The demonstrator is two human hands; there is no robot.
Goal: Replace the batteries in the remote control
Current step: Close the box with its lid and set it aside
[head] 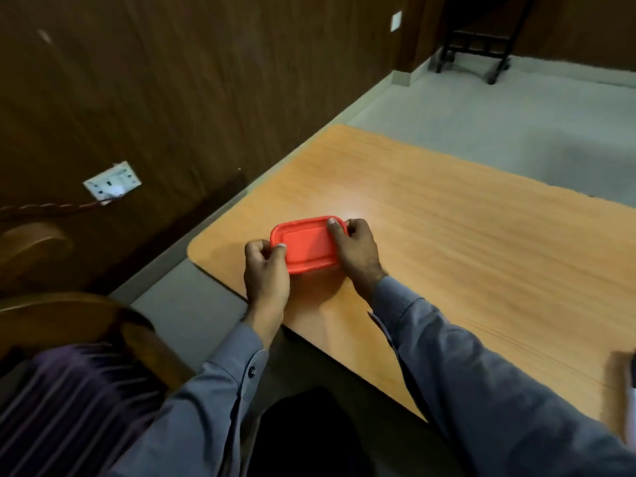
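A small rectangular container with a red lid (307, 244) rests on the wooden table (447, 218) near its left end. My left hand (265, 270) grips the container's near-left corner, thumb on the lid rim. My right hand (354, 247) holds the far-right end, thumb pressed on top of the lid. The lid sits on the container; what is inside is hidden. At the frame's right edge a dark and white object (631, 380) lies on the table, mostly cut off; I cannot tell whether it is the remote control.
A wooden chair (86, 325) with striped purple cloth (69, 401) stands at my left. A wall socket (112, 183) with a plugged cable is on the dark panelled wall. A black frame on wheels (471, 46) stands on the floor at the far right.
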